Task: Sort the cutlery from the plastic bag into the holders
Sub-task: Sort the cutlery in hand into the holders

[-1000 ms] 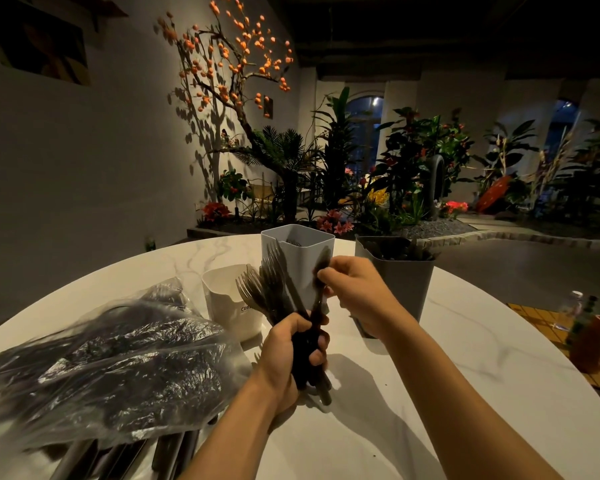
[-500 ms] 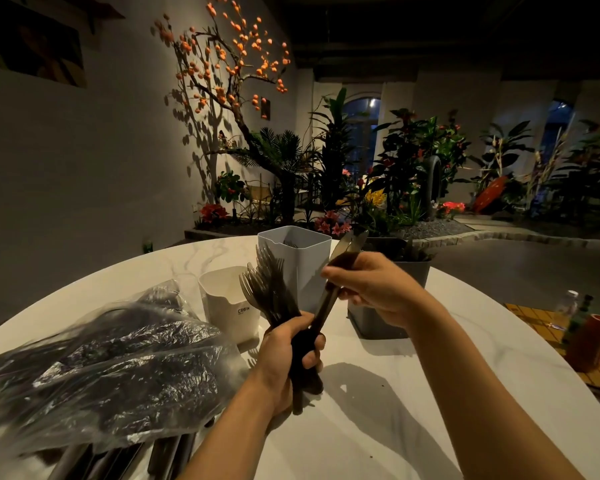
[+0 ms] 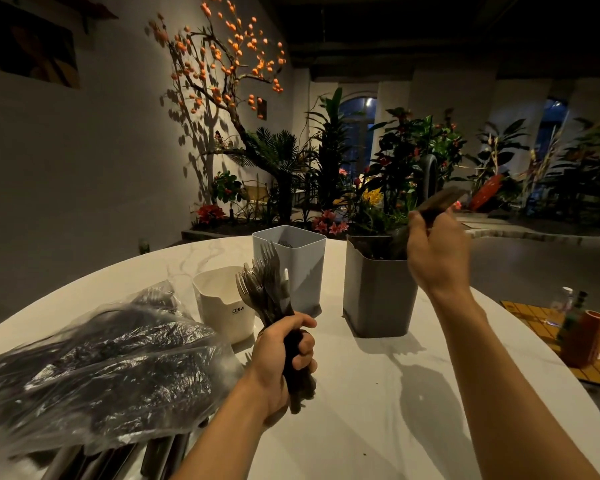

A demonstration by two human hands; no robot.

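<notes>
My left hand (image 3: 281,358) grips a bundle of dark-handled forks (image 3: 262,289), tines up, in front of the holders. My right hand (image 3: 433,251) holds a single dark piece of cutlery (image 3: 437,204) over the open top of the dark grey holder (image 3: 378,296); its lower end reaches into the holder and it is motion-blurred. A light grey holder (image 3: 300,268) stands in the middle and a low white holder (image 3: 222,306) to its left. The clear plastic bag (image 3: 97,362) with more dark cutlery lies at the left of the white marble table (image 3: 378,410).
Several loose cutlery handles (image 3: 160,455) stick out under the bag at the near table edge. At the right, beyond the table edge, an orange cup (image 3: 584,341) and small bottles (image 3: 568,306) stand on a yellow wooden mat. Plants and a tree fill the background.
My right hand pulled one piece out of the bundle and carried it right and up, to the dark grey holder. My left hand kept its grip on the forks.
</notes>
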